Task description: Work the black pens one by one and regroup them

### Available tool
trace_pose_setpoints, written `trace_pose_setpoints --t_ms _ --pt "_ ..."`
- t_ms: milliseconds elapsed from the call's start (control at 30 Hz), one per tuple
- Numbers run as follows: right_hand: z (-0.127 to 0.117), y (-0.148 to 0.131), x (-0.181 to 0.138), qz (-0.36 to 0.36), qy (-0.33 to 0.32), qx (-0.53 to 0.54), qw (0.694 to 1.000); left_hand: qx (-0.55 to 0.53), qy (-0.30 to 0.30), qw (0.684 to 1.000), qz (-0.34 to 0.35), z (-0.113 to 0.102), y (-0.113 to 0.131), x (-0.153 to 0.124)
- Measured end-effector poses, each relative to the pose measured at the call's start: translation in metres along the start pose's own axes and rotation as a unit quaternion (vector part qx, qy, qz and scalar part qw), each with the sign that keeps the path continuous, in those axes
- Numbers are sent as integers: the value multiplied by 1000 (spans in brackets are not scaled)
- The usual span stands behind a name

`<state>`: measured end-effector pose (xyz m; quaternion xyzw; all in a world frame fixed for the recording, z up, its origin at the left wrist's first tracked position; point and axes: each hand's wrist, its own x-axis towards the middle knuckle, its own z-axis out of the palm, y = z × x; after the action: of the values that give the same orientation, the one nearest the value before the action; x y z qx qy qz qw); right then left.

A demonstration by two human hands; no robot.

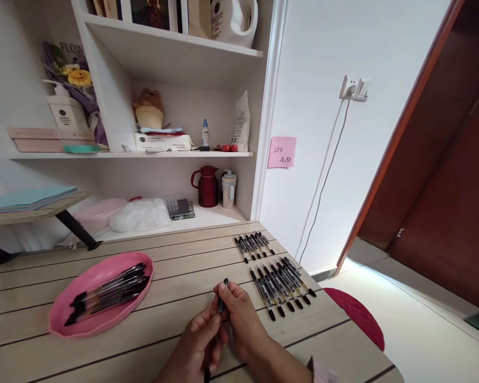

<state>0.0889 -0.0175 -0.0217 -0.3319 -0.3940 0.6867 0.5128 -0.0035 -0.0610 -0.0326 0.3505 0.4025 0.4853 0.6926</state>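
My left hand [199,340] and my right hand [241,319] meet low in the middle of the head view, both closed round one black pen [223,298] held upright above the wooden table [175,266]. Its tip pokes out above my right fingers. A pink oval tray [64,314] with several black pens [107,292] lies to the left. To the right lie two rows of pens: a short far row [253,246] and a longer near row [281,287].
Behind the table stand white shelves with a red jug [206,186], a cup, boxes and bags. A pink sticky note [281,152] hangs on the wall. A red round stool [361,316] sits past the table's right edge, near a brown door.
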Motion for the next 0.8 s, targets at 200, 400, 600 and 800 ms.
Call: trace_pose_setpoints --t_ms 200,400,600,800 --pt "-6 -4 1 21 -8 98 995 -27 -40 998 -35 -4 3 -1" --pt "-13 -24 6 -36 43 182 982 -25 -88 994 -57 -7 5 -6" --pt "-22 -29 7 -43 81 147 985 -28 -46 999 -7 -9 2 -4" --pt "-10 -17 3 -17 11 -63 998 30 14 999 28 -7 5 -4"
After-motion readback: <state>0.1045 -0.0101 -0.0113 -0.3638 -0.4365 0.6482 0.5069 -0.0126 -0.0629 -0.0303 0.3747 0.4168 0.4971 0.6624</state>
